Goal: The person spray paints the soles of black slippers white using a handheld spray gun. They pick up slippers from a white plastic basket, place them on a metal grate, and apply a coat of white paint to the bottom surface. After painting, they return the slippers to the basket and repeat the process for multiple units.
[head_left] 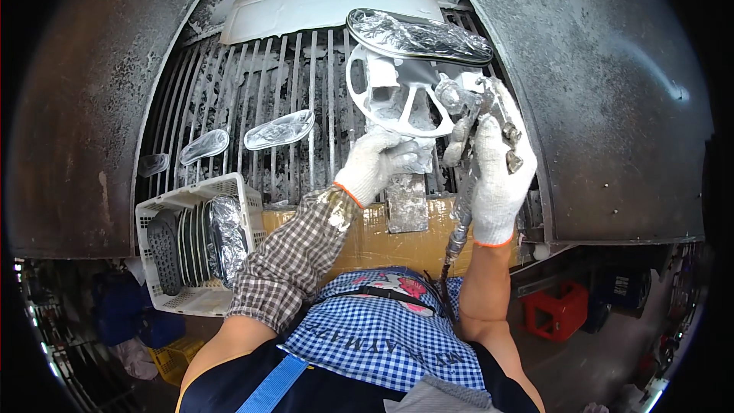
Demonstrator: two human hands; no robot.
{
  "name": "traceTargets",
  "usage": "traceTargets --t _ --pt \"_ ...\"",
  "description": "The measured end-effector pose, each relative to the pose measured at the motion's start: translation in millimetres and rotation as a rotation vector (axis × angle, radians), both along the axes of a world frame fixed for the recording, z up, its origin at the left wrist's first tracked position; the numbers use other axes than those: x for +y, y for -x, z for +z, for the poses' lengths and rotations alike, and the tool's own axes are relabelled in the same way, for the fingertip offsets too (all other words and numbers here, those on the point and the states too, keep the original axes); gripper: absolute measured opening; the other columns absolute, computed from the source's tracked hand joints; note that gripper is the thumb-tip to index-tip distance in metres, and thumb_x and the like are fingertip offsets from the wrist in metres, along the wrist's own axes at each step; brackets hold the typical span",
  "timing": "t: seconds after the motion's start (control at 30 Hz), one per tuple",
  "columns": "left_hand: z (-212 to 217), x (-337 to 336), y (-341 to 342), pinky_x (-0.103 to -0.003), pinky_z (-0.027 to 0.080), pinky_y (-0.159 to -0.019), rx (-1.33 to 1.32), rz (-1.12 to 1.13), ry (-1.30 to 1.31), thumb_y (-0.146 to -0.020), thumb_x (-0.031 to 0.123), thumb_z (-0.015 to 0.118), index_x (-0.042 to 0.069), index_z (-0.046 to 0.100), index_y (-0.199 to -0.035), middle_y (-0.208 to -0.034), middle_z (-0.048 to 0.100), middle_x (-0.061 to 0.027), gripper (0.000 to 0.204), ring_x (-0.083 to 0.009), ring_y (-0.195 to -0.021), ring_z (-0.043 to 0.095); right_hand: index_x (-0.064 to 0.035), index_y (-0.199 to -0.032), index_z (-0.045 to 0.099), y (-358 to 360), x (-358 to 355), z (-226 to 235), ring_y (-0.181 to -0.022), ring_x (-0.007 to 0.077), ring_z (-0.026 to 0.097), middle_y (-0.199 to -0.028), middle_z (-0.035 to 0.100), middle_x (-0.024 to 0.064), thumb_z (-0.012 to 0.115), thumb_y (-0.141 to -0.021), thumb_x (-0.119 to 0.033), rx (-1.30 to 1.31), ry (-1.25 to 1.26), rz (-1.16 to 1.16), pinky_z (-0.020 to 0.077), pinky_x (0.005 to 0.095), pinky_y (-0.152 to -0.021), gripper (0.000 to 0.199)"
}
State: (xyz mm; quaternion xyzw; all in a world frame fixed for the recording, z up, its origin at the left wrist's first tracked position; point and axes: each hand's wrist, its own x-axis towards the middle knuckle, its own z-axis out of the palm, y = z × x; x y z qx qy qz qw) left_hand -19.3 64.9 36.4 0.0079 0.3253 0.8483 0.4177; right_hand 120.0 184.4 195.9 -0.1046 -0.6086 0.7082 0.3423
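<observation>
My right hand (501,176), in a white knit glove, is wrapped round a paint-crusted spray gun (459,99). A hose with a metal fitting (456,241) hangs from the gun toward my apron. My left hand (375,162), also gloved, is closed at the near rim of a white spoked wheel (397,126); its fingertips are partly hidden. Across the wheel's far side lies a shoe sole (420,34) with a dark edge and a shiny film-covered face. The gun's nozzle points toward the wheel and sole. A faint pale haze shows between them.
Metal slats (290,84) run beneath, with several film-covered soles (280,130) on them at left. A white plastic basket (187,302) of upright soles stands near left. Metal panels (596,107) wall both sides. A paint-caked block (407,203) sits on the tan front ledge (344,237).
</observation>
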Motion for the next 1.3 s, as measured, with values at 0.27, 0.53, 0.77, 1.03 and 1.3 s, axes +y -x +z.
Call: traceTargets --t 0.27,0.53,0.77,1.03,1.3 --pt "-2.1 -3.3 4.5 -0.049 0.062 -0.099 0.007 -0.044 -0.070 -0.096 0.005 0.055 -0.009 0.055 -0.138 -0.130 0.068 -0.0237 0.044 -0.0294 -0.107 0.072 0.0075 -0.152 0.052 -1.6 8.9 -4.6 -0.087 0.0054 0.063 -0.115 0.072 0.0067 0.060 -0.107 -0.006 0.063 -0.098 -0.068 0.0535 0.0223 -0.078 0.047" --pt "4.6 -6.0 3.9 -0.044 0.063 -0.097 0.003 -0.005 -0.023 -0.099 0.004 0.054 -0.010 0.056 -0.136 -0.128 0.068 -0.0234 0.039 -0.0310 -0.112 0.071 0.0062 -0.151 0.052 -6.7 7.6 2.3 -0.075 0.0063 0.061 -0.097 0.070 0.0055 0.061 -0.109 -0.008 0.060 0.118 -0.103 0.0527 0.0227 -0.067 0.046" --pt "2.1 -7.8 4.4 -0.048 0.062 -0.098 0.001 0.006 -0.054 -0.099 0.003 0.054 -0.009 0.056 -0.135 -0.126 0.068 -0.0244 0.038 -0.0349 -0.114 0.070 0.0051 -0.152 0.051 -11.3 16.7 -1.5 -0.073 0.0059 0.060 -0.094 0.069 0.0047 0.061 -0.109 -0.009 0.042 0.004 -0.178 0.0510 0.0213 -0.064 0.046" --pt "5.6 -9.5 4.8 -0.052 0.060 -0.102 -0.019 -0.002 -0.041 -0.098 0.004 0.056 -0.008 0.058 -0.134 -0.125 0.068 -0.0235 0.037 -0.0370 -0.114 0.070 0.0050 -0.152 0.053 -13.2 18.1 -7.3 -0.072 0.0050 0.058 -0.098 0.069 0.0044 0.064 -0.106 -0.006 -0.007 -0.130 -0.348 0.0495 0.0212 -0.063 0.048" --pt "13.8 -12.9 5.3 -0.051 0.060 -0.100 0.021 -0.033 -0.032 -0.098 0.005 0.057 -0.008 0.058 -0.134 -0.127 0.068 -0.0219 0.038 -0.0348 -0.116 0.069 0.0021 -0.153 0.051 -24.1 18.2 5.3 -0.076 0.0071 0.061 -0.099 0.069 0.0059 0.062 -0.109 -0.009 0.085 0.138 -0.153 0.0534 0.0225 -0.067 0.047"
